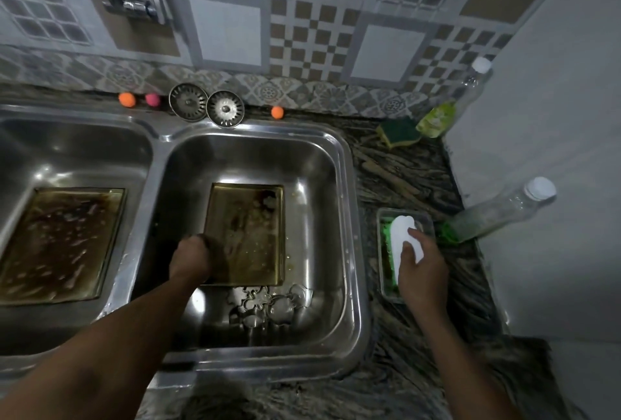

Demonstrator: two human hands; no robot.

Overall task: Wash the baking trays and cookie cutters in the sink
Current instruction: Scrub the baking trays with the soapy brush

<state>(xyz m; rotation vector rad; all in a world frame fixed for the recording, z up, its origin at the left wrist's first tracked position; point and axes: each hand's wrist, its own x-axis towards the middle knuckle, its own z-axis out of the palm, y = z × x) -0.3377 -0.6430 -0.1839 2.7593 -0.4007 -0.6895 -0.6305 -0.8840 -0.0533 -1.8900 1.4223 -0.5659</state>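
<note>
While the left hand [190, 260] clutches the baking tray [248, 231] in the sink [349, 184], the right hand [421, 265] grips a white sponge [401, 235]. Cookie cutters [265, 305] lie beside the tray.

Two baking trays [60, 245] [248, 228], two strainers [188, 102] [225, 109], three balls [127, 99] [152, 99] [277, 112], two bottles [470, 90] [504, 211], two hands [190, 258] [421, 268]
</note>
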